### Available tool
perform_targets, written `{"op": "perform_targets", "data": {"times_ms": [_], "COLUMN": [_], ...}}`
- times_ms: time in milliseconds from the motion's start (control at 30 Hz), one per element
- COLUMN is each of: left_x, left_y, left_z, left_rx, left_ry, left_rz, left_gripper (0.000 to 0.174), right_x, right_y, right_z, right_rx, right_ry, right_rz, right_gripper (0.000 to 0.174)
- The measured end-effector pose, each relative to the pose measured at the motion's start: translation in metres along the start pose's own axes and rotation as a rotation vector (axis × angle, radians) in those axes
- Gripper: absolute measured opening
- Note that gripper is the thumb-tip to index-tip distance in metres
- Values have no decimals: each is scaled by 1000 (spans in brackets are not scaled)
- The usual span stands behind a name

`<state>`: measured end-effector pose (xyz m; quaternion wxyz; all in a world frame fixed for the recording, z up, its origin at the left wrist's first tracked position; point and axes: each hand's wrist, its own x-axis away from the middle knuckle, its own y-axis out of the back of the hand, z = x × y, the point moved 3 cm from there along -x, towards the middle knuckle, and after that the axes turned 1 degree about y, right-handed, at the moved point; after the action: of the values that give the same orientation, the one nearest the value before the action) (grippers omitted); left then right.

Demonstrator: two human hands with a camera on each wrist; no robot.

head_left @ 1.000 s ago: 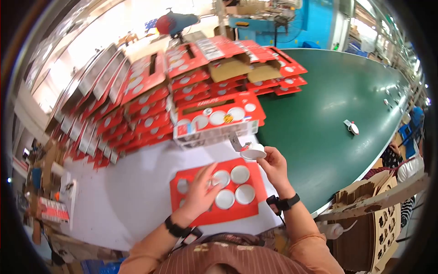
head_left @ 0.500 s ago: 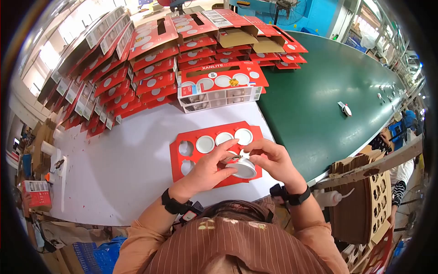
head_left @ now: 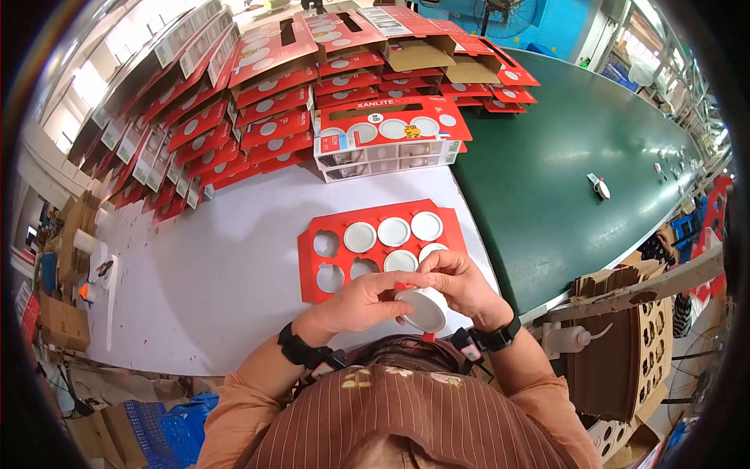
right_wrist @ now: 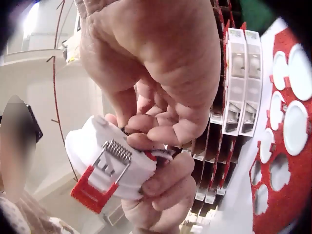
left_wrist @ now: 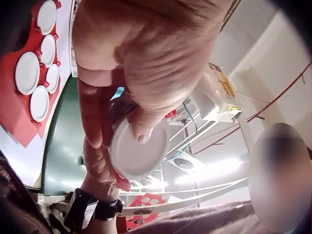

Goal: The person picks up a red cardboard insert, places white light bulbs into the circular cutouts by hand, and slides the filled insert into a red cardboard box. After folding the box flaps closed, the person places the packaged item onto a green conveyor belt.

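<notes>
Between my hands is a white round downlight (head_left: 424, 310) with red-tipped spring clips; in the right wrist view its coiled spring (right_wrist: 117, 151) and red clip end (right_wrist: 93, 190) show. My left hand (head_left: 355, 303) holds it, thumb on the flat white face in the left wrist view. With thumb and fingers, my right hand (head_left: 466, 285) pinches at its back edge; the small part under those fingertips is mostly hidden. Just beyond lies a red card (head_left: 312, 293) with round holes, several filled by white downlights (head_left: 394, 231). Holes at its left show the table through them.
A red printed carton (head_left: 391, 133) stands behind the card, in front of stacked open cartons (head_left: 273, 102). To the right runs a green conveyor belt (head_left: 539, 180) with another downlight (head_left: 601, 188) on it. Brown cardboard inserts (head_left: 625, 352) stand at the lower right.
Both hands have come closer to my body with the downlight, and it has been turned between them. My right hand now pinches at its back. The head view has tilted downward.
</notes>
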<state>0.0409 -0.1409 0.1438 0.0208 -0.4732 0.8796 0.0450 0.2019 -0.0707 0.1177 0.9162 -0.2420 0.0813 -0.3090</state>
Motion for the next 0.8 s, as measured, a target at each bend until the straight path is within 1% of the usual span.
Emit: {"op": "perform_targets", "data": {"times_ms": [33,67,100,133,167,200,267,300,333,400,433,500,533,600,633,700,733,800], "left_x": [1,2,3,4,5,6,6,4,5,7,10,27,37,56,60,66,68,65], "left_y": [-1,-1,-2,0,2,1,0,-2,-1,2,6,20,31,53,58,58,59,56], "left_z": [5,9,10,14,19,23,41,45,47,49,50,54,70,98,108,126,131,134], "left_rx": [26,53,56,111,166,171,207,206,211,221,225,99,3,112,119,453,458,558], "left_ry": [39,78,82,181,279,282,297,294,296,415,416,524,567,761,764,835,833,813], "left_rz": [-53,-109,-119,-210,-302,-315,-341,-348,-357,-293,-297,-446,-607,-848,-852,-777,-782,-742], "left_gripper": [58,51,51,46,40,40,37,41,41,47,47,57,59,53,53,49,49,25], "right_x": [2,4,7,11,15,20,22,23,20,19,18,15,12,5,-1,-15,-22,-33], "right_y": [0,-1,0,2,1,-6,-14,-14,-12,-4,-2,14,22,24,21,15,11,9], "right_z": [-2,-3,-1,0,2,-1,-5,-11,-15,-21,-21,-27,-31,-35,-37,-40,-42,-47], "right_rx": [-51,-54,48,152,321,343,790,794,793,710,690,716,738,747,764,786,804,828], "right_ry": [-6,-14,-13,-10,27,-31,43,61,55,-67,-112,-115,-111,-116,-119,-124,-147,-170], "right_rz": [2,8,-108,-222,-153,-180,-164,-238,-230,-308,-337,-363,-395,-396,-380,-355,-365,-374], "right_gripper": [15,15,18,21,27,29,32,33,33,33,31,31,31,31,31,31,31,32]}}
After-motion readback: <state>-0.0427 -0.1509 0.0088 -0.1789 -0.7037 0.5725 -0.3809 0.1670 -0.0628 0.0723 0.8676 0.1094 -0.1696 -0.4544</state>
